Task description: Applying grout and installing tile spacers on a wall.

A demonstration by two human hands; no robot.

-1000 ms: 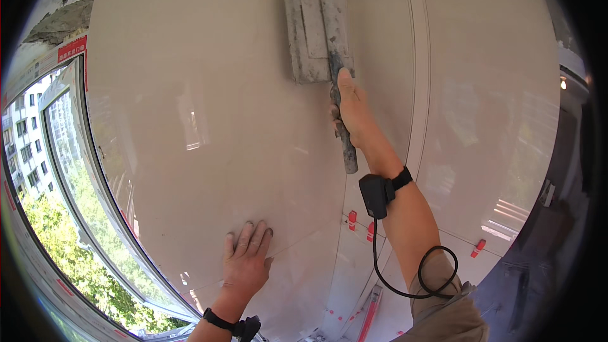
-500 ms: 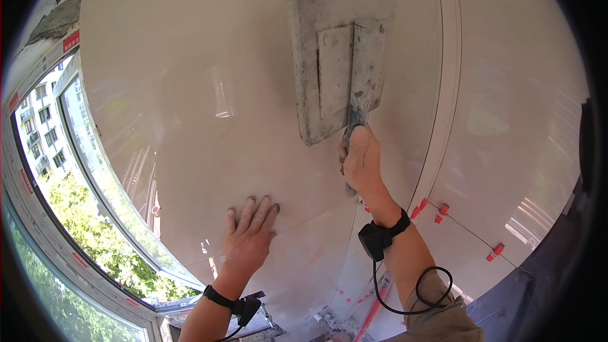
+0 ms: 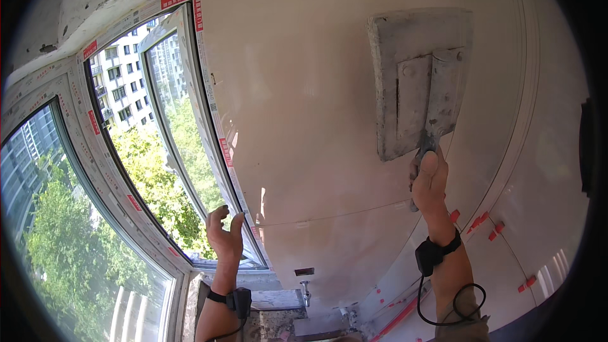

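My right hand point(image 3: 430, 180) is closed around the handle of a broad, flat grey paddle point(image 3: 405, 44), worn and crusted like a tile-beating tool. The paddle is upright in front of the large glossy beige wall tile point(image 3: 297, 101); whether its face touches the tile is hidden. Lower left, my left hand point(image 3: 225, 234) is raised with its fingers loosely bent and thumb apart, holding nothing. It appears in front of the open window's frame point(image 3: 212, 107), near the tile's left edge; contact cannot be made out.
Red tile clips point(image 3: 496, 230) sit along joints at the lower right. A metal tap point(image 3: 306, 293) and a small rectangular cutout point(image 3: 304, 272) are in the lower wall. Rough concrete point(image 3: 76, 6) shows above the window at upper left.
The view has swung left, showing more of the window. My left hand has come off the tile face, moved toward the window frame and bent its fingers. My right hand still grips the paddle.
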